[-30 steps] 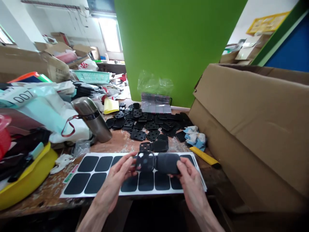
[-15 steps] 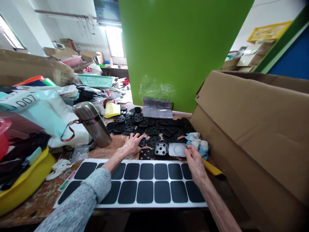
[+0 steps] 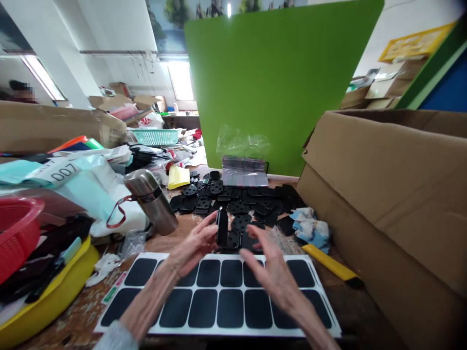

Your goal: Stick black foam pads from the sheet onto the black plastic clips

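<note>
Black piece (image 3: 222, 227) being held upright by the left hand (image 3: 197, 243); right hand (image 3: 272, 265) (grip wide!) poised near the table's (image 3: 82, 304) front edge.

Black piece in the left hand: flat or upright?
Upright: the black piece shows as a narrow, tall strip at the fingers of the left hand.

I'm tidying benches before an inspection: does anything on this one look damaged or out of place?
Yes: the tabletop looks scuffed, its surface worn in patches. A crumpled blue-and-white cloth also looks stray, lying beside the heaped black parts.
</note>
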Motion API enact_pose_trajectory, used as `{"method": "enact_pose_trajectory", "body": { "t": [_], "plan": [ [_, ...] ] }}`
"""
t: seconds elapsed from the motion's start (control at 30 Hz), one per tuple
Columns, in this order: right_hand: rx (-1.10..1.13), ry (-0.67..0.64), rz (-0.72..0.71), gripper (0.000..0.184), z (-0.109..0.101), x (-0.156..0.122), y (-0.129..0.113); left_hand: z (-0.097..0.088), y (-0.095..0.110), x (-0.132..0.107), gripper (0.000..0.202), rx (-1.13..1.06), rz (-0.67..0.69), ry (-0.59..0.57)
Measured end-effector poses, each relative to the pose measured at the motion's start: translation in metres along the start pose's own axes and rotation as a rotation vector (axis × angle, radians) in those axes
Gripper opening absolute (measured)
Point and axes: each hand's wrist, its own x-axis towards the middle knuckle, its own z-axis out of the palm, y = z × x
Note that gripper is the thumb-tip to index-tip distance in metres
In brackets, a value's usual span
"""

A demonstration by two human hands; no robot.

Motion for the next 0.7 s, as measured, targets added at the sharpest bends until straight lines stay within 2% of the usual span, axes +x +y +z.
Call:
{"method": "enact_pose_trajectory", "body": {
  "t": [0.07, 0.13, 0.23, 0.33, 0.47, 0.57, 0.63, 0.7],
  "plan": [
    [-0.080, -0.048, -0.177, 0.051, 0.017, -0.009, -0.012, 0.021, -0.001, -0.018, 0.054, -0.430, -0.037, 0.008],
    [-0.200, 0.017, -0.343, 0.050, 0.032, -0.017, -0.015, 0.039, -0.005, -0.030, 0.047, -0.675, -0.081, 0.052],
    [-0.351, 0.114, -0.490, 0.052, 0.044, -0.027, -0.010, 0.055, -0.010, -0.043, 0.042, -0.807, -0.148, 0.106],
    [-0.374, 0.122, -0.552, 0.053, 0.040, -0.037, -0.009, 0.064, -0.011, -0.054, 0.045, -0.865, -0.168, 0.127],
    [-0.271, 0.064, -0.491, 0.042, 0.021, -0.047, -0.022, 0.070, -0.012, -0.068, 0.045, -0.882, -0.193, 0.090],
    [-0.155, -0.013, -0.291, 0.029, 0.005, -0.049, -0.029, 0.070, -0.014, -0.074, 0.033, -0.833, -0.193, 0.058],
    [-0.141, -0.010, -0.155, 0.024, -0.001, -0.049, -0.030, 0.070, -0.016, -0.075, 0.029, -0.784, -0.222, 0.009],
    [-0.196, 0.050, -0.150, 0.023, 0.000, -0.050, -0.030, 0.070, -0.016, -0.075, 0.035, -0.704, -0.253, -0.009]
  ]
}}
